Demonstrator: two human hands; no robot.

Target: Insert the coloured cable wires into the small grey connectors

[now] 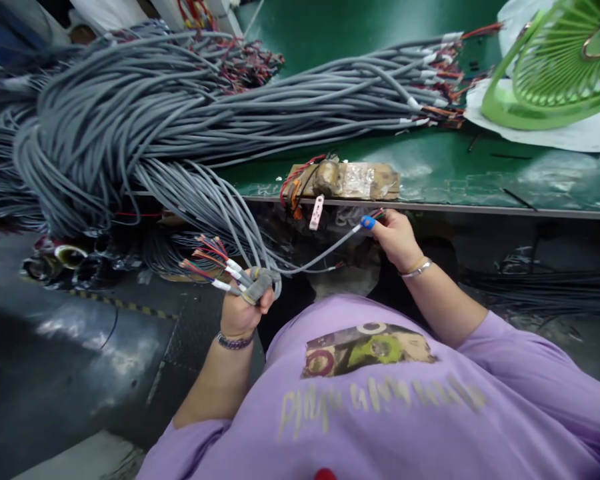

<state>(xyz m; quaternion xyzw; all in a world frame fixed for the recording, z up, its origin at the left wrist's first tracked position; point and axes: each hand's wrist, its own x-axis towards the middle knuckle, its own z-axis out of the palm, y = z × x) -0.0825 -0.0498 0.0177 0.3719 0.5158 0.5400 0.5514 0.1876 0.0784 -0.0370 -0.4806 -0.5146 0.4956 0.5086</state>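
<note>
My left hand (245, 303) is closed around a small bunch of grey cables (233, 275) whose stripped ends with coloured wires stick out to the left. Its fingers wear taped covers. My right hand (397, 237) pinches the end of a single grey cable (320, 253), with a blue cap on one fingertip. That cable runs from my left hand to my right, just below the edge of the green table (455, 177). A taped cardboard jig (347, 180) with red and orange wires sits on the table edge just above my right hand.
A big heap of grey cables (130, 127) covers the table's left side and hangs over its edge. A green fan (555, 73) stands at the back right on white sheets. The dark floor lies lower left.
</note>
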